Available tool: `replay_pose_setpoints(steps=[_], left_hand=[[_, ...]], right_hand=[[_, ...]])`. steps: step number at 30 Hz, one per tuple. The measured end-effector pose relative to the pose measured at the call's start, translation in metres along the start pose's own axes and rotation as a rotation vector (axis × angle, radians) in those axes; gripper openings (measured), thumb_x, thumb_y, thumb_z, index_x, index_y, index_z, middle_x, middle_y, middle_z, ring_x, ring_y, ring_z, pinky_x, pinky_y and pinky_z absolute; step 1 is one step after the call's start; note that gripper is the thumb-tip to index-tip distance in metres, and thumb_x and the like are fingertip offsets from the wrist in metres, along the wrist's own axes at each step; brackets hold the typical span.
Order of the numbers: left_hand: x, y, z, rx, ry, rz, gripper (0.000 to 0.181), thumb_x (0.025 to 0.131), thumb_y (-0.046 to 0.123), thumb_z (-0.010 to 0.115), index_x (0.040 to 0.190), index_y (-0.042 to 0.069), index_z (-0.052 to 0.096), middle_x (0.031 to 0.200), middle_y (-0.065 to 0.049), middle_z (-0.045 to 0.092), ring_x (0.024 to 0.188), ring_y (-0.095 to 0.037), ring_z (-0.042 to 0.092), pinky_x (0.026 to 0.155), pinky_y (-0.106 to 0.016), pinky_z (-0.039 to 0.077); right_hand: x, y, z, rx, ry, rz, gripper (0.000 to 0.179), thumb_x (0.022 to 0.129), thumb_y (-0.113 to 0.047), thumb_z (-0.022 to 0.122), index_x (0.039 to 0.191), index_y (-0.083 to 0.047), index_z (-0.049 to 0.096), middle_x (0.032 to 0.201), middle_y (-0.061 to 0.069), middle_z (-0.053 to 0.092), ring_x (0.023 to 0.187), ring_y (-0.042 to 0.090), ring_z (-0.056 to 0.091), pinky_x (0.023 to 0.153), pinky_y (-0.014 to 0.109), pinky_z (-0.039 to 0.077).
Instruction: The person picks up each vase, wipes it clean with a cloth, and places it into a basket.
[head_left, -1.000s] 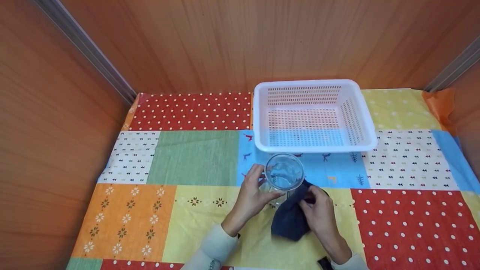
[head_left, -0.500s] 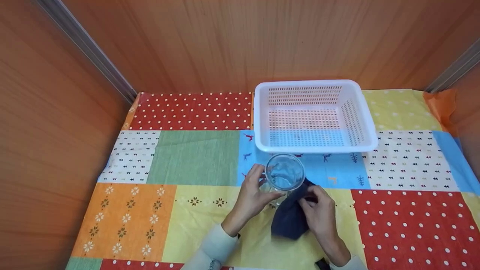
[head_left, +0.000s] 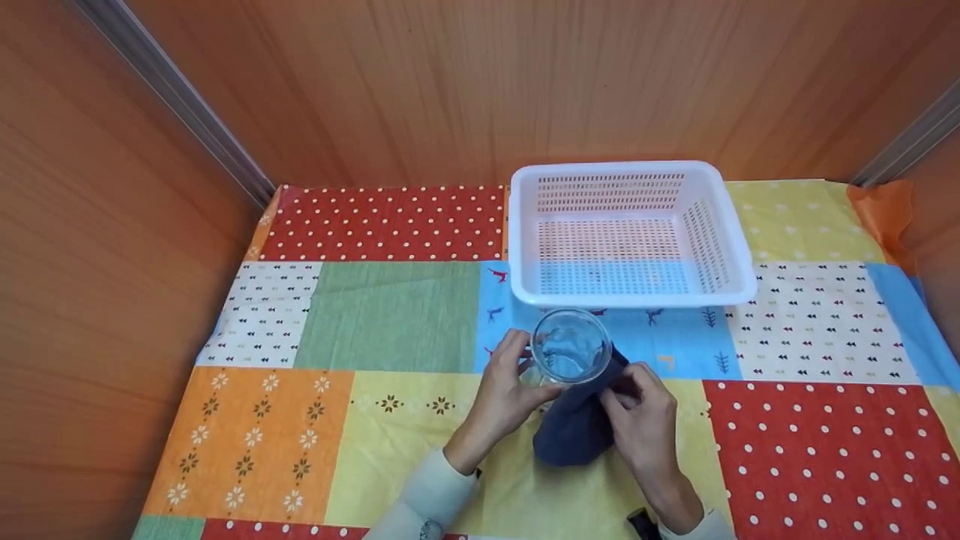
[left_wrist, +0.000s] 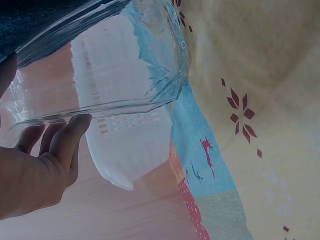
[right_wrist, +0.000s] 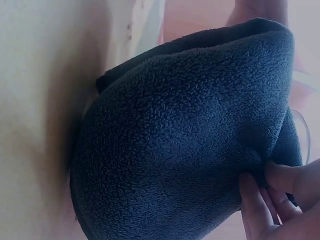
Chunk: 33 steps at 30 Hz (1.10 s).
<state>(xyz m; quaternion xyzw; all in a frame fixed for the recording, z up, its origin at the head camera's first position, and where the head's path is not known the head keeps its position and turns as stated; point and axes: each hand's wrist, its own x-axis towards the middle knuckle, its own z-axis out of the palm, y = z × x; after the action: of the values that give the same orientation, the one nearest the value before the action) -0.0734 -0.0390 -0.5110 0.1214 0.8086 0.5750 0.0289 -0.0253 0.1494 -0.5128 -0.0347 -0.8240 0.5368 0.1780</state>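
A clear drinking glass (head_left: 571,346) stands upright in front of the white basket, its round rim facing up in the head view. My left hand (head_left: 504,386) grips it from the left, fingers and thumb around its side. In the left wrist view, the fingertips of that hand (left_wrist: 52,160) press on the clear wall of the glass (left_wrist: 145,95). A dark blue-grey terry cloth (head_left: 574,431) drapes against the near right side of the glass. My right hand (head_left: 646,416) pinches the cloth between thumb and fingers, which also shows in the right wrist view, where the cloth (right_wrist: 175,130) hides most of the glass.
A white perforated plastic basket (head_left: 634,300) sits just behind the glass. A patchwork tablecloth (head_left: 397,315) covers the table. Wood-grain panels (head_left: 450,90) rise at the back and sides. An orange piece of cloth (head_left: 885,217) lies at the far right corner.
My right hand has shifted slightly up, and the cloth's lower end has moved up and a little left, covering more of the glass's near side. My left hand and the glass stay nearly in place.
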Motion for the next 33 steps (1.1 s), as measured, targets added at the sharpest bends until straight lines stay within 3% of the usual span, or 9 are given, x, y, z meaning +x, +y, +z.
replay_pose_setpoints(steps=[8,19,25,30,33], left_hand=[[-0.001,0.002,-0.001,0.023,0.0,0.024,0.059,0.078,0.012,0.095,0.128,0.008,0.062,0.123,-0.014,0.061,0.113,-0.028,0.064,0.101,-0.045,0.059],[-0.001,0.002,-0.001,0.013,-0.004,0.019,0.066,0.08,0.011,0.094,0.137,0.009,0.06,0.128,-0.011,0.06,0.117,-0.024,0.061,0.102,-0.047,0.058],[-0.001,0.002,-0.004,-0.037,-0.074,-0.018,0.073,0.082,0.004,0.091,0.145,0.008,0.054,0.141,-0.013,0.059,0.134,-0.032,0.056,0.11,-0.051,0.052],[0.002,0.002,-0.009,0.021,-0.142,-0.045,0.075,0.082,0.004,0.09,0.144,0.011,0.05,0.144,-0.015,0.06,0.141,-0.033,0.053,0.11,-0.045,0.053],[0.004,0.002,-0.012,0.063,-0.145,-0.033,0.075,0.08,0.006,0.093,0.143,0.014,0.051,0.142,-0.014,0.064,0.137,-0.031,0.057,0.107,-0.045,0.056]], right_hand=[[-0.005,0.021,0.004,-0.093,-0.056,0.068,0.018,0.086,0.016,0.072,0.095,0.001,0.067,0.095,0.012,0.068,0.089,0.021,0.072,0.073,0.014,0.057],[-0.006,0.036,0.004,-0.091,-0.113,0.093,0.019,0.085,0.014,0.073,0.096,0.001,0.065,0.098,0.018,0.072,0.093,0.033,0.073,0.076,0.042,0.064],[-0.007,0.039,0.003,-0.09,-0.128,0.109,0.018,0.086,0.014,0.073,0.095,0.001,0.064,0.099,0.018,0.072,0.095,0.034,0.072,0.077,0.045,0.064],[-0.007,0.04,0.004,-0.088,-0.127,0.096,0.019,0.086,0.014,0.073,0.094,0.001,0.064,0.098,0.018,0.072,0.094,0.034,0.073,0.077,0.045,0.063],[-0.008,0.039,0.004,-0.083,-0.115,0.098,0.019,0.086,0.015,0.072,0.095,0.001,0.064,0.098,0.017,0.072,0.094,0.033,0.073,0.077,0.042,0.064]])
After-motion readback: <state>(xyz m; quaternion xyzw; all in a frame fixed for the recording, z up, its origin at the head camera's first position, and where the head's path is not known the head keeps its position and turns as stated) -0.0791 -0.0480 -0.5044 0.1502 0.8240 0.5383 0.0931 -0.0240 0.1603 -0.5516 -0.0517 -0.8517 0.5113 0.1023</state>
